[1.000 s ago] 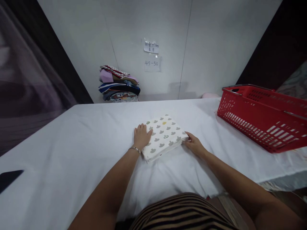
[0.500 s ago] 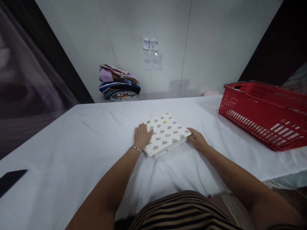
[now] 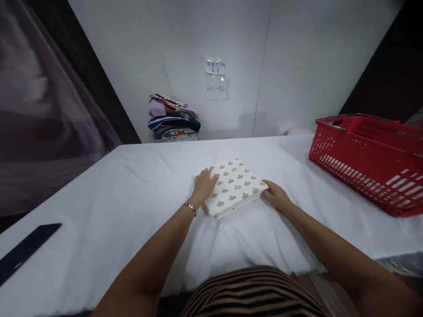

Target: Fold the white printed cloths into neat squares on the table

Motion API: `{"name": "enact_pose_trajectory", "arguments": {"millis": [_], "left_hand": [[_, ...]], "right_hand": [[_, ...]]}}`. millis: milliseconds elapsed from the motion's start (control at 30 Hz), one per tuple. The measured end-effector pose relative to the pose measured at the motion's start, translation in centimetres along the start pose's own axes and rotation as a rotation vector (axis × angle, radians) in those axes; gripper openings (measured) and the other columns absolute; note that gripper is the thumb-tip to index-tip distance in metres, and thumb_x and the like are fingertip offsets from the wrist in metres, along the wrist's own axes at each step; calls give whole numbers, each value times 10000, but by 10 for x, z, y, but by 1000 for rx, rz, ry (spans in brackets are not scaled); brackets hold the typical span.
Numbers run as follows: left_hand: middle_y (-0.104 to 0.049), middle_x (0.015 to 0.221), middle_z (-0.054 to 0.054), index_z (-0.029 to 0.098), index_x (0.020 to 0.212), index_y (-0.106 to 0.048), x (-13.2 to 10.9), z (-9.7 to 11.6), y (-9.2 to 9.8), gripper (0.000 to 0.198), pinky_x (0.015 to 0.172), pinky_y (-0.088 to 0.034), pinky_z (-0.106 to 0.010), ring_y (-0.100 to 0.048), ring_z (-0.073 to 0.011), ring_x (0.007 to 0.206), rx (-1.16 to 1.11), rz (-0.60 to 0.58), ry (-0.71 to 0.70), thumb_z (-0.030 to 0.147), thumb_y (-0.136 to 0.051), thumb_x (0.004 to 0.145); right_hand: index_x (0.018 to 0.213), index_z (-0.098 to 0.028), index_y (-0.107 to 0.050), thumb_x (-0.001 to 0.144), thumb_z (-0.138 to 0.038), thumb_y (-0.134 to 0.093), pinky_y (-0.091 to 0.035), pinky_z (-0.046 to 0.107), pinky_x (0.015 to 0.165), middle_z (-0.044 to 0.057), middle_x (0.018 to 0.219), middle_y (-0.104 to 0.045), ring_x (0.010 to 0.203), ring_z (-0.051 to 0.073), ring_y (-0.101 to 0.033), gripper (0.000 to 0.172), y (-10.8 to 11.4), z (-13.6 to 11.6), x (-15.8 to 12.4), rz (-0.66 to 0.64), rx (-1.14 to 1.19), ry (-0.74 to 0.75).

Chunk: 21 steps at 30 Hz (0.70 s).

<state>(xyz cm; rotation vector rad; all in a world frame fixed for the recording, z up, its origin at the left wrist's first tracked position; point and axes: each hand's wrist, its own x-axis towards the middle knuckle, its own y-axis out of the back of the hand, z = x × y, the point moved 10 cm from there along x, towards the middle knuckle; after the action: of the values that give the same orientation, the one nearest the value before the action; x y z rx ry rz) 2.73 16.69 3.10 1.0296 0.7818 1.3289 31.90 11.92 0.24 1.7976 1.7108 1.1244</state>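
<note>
A folded white cloth (image 3: 236, 185) with grey, green and yellow motifs lies as a thick square on the white-covered table (image 3: 139, 193). My left hand (image 3: 204, 187), a bracelet at its wrist, rests on the left edge of the cloth with its fingers spread. At the right corner, my right hand (image 3: 276, 195) grips the cloth, thumb on top and the other fingers hidden below.
A red basket (image 3: 370, 163) stands at the table's right side. Folded fabrics (image 3: 174, 119) are piled behind the back edge, below paper signs (image 3: 216, 88) on the wall. A dark flat object (image 3: 29, 248) lies at the left.
The whole view has shifted, so things appear further right and more of the dark flat object shows. Both hands keep their places on the cloth.
</note>
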Motion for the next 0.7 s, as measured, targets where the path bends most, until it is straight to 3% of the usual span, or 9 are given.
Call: {"name": "enact_pose_trajectory", "arguments": {"millis": [133, 233, 400, 533, 600, 700], "left_hand": [[-246, 1500, -71, 208, 1383, -361, -33, 23, -17, 600, 1131, -114, -416, -153, -229, 1395, 36, -70, -140, 564, -277, 907], [-269, 1490, -86, 197, 1383, -368, -48, 30, -24, 620, 1137, -76, -424, -156, -242, 1393, 108, -41, -176, 572, -314, 892], [-259, 1495, -75, 204, 1391, -355, -47, 32, -24, 625, 1141, -65, -424, -147, -239, 1395, 134, -60, -156, 574, -311, 889], [-228, 1504, -84, 195, 1398, -343, -48, 36, -19, 647, 1135, -86, -457, -118, -257, 1400, 93, -106, -129, 583, -324, 882], [-222, 1506, -81, 197, 1399, -345, -54, 46, -16, 654, 1137, -81, -465, -118, -259, 1400, 86, -79, -183, 591, -333, 877], [-280, 1487, -61, 217, 1379, -379, -63, 62, -23, 598, 1140, -96, -464, -163, -242, 1392, 108, -53, -298, 564, -300, 899]], "right_hand": [[1236, -207, -527, 790, -281, -487, -433, 363, 905, 62, 1192, -603, 1043, 219, -563, 454, 0, 6, 0, 25, -12, -22], [1190, -222, -559, 793, -257, -463, -430, 363, 911, 46, 1174, -614, 1056, 218, -558, 411, -1, 6, 1, 18, -17, -12], [1183, -224, -563, 795, -238, -435, -423, 384, 933, 48, 1189, -605, 1084, 220, -543, 409, -2, 10, 2, 1, -48, 4], [1315, -189, -456, 777, -246, -457, -413, 411, 967, 94, 1284, -543, 1154, 237, -512, 542, 1, 12, 0, -46, -32, 2], [1371, -175, -383, 782, -273, -467, -383, 434, 1006, 114, 1360, -473, 1227, 251, -454, 604, 11, 0, 3, -22, -21, 24], [1419, -228, -304, 853, -366, -433, -303, 453, 1072, 78, 1461, -345, 1332, 243, -319, 597, 23, -43, 12, 50, -27, 166]]}}
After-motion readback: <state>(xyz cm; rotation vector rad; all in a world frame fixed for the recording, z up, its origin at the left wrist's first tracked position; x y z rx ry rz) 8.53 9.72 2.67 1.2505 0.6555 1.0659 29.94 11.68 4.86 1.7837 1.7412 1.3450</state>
